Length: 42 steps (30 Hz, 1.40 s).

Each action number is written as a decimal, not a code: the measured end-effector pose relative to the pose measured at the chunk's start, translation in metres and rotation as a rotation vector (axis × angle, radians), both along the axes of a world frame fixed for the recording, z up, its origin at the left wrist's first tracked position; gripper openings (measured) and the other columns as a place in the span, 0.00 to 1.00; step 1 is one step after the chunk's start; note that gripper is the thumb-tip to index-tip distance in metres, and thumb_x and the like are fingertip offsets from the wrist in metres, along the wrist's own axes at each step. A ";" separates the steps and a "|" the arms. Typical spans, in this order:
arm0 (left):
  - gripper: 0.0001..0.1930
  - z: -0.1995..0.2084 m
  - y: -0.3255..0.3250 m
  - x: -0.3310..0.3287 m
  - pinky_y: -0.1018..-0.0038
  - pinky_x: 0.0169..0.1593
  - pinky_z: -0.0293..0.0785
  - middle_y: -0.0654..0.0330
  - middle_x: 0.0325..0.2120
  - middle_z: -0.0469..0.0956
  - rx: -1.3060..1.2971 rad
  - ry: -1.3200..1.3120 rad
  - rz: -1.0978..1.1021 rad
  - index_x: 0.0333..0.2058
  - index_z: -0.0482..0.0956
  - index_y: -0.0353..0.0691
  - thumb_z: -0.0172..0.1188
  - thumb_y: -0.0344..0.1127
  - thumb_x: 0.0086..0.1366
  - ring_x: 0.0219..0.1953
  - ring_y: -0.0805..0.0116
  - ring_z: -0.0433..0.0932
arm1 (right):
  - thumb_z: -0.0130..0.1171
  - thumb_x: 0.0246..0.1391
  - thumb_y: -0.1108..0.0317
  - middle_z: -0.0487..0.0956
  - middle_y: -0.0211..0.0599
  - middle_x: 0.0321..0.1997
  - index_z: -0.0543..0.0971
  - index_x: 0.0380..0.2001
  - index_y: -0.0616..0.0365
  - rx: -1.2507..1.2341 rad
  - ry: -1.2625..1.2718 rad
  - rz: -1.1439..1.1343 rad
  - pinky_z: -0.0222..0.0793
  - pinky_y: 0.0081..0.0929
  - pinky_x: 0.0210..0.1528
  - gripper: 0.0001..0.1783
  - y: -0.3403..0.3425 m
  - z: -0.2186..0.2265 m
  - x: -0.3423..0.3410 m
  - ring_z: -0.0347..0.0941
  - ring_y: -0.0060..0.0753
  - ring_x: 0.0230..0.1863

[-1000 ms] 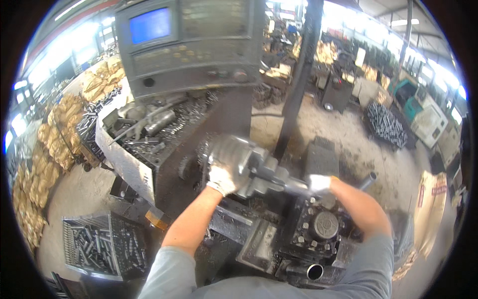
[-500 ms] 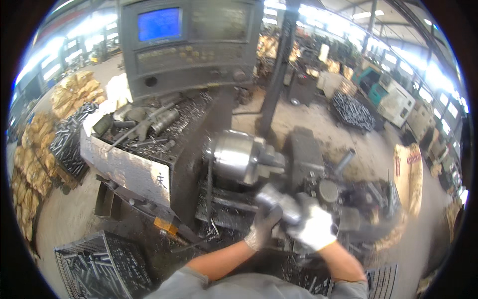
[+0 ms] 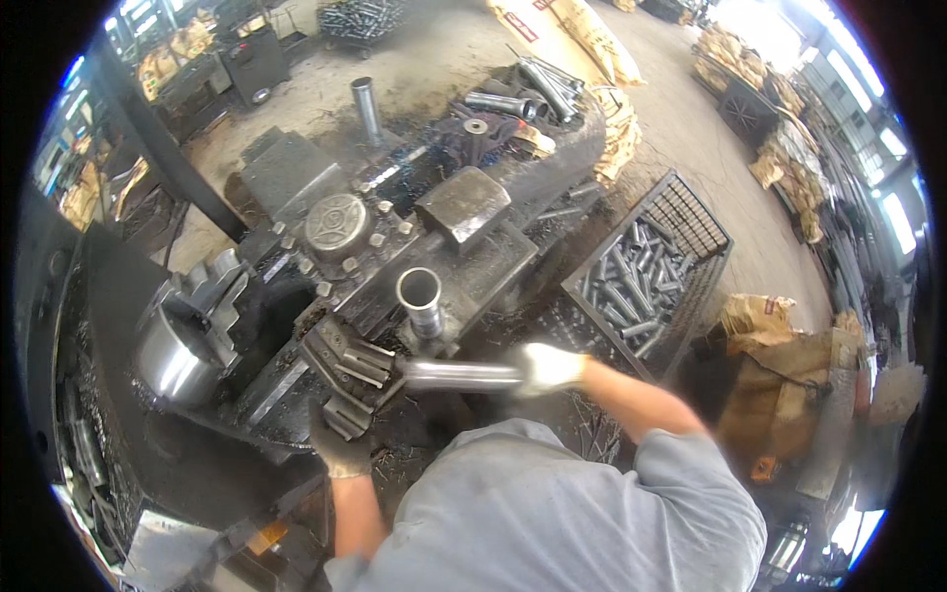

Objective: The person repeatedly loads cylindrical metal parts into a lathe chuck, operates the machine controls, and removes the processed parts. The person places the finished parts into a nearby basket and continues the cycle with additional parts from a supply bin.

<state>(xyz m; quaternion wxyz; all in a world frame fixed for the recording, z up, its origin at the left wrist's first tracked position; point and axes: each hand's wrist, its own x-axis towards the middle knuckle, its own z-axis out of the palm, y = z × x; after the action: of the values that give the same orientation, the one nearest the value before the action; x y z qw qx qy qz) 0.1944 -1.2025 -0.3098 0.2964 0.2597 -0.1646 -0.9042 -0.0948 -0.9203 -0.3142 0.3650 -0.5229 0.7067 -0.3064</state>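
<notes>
My right hand, in a white glove, is closed around one end of a shiny metal tube. The tube lies level, its other end at a dark block with ridged metal jaws. Against the lower side of these jaws is my left hand, in a soiled glove; its fingers are mostly hidden. Just beyond the held tube, a second metal tube stands upright on the machine. The lathe chuck with stepped jaws is to the left.
A round-capped tool post and a dark metal block are on the machine ahead. At the right stands a mesh crate of metal tubes. More tubes lie at the machine's far end. A dark post rises at far left.
My view has swung right and downward. Both hands have left the metal part they held together near the chuck. My right hand now grips a tube; my left is at the ridged jaws.
</notes>
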 end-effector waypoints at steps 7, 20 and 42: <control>0.20 0.025 -0.009 0.020 0.57 0.59 0.80 0.57 0.51 0.85 -0.092 -0.018 -0.027 0.55 0.80 0.41 0.49 0.50 0.81 0.51 0.58 0.85 | 0.75 0.46 0.50 0.88 0.52 0.36 0.87 0.37 0.64 0.649 0.276 -0.694 0.82 0.43 0.44 0.27 0.208 0.004 -0.095 0.86 0.48 0.36; 0.23 0.054 0.020 0.010 0.60 0.46 0.87 0.55 0.45 0.84 0.068 -0.112 -0.163 0.60 0.75 0.41 0.58 0.52 0.77 0.44 0.57 0.86 | 0.75 0.49 0.55 0.85 0.54 0.54 0.80 0.58 0.57 -0.120 0.185 -0.207 0.81 0.45 0.56 0.34 -0.148 0.122 0.003 0.84 0.53 0.55; 0.30 0.062 -0.039 -0.016 0.53 0.68 0.72 0.50 0.62 0.77 -0.350 0.244 0.298 0.67 0.70 0.34 0.47 0.54 0.82 0.62 0.57 0.78 | 0.83 0.42 0.56 0.85 0.45 0.52 0.76 0.63 0.65 0.111 -0.476 -0.024 0.79 0.34 0.57 0.46 -0.273 0.126 0.125 0.82 0.35 0.51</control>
<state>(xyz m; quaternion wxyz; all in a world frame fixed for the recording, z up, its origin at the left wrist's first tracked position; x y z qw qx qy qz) 0.1786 -1.2413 -0.2480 0.4845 0.1151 -0.2415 -0.8329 0.0298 -1.1935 -0.1886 0.5460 -0.4067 0.6226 -0.3858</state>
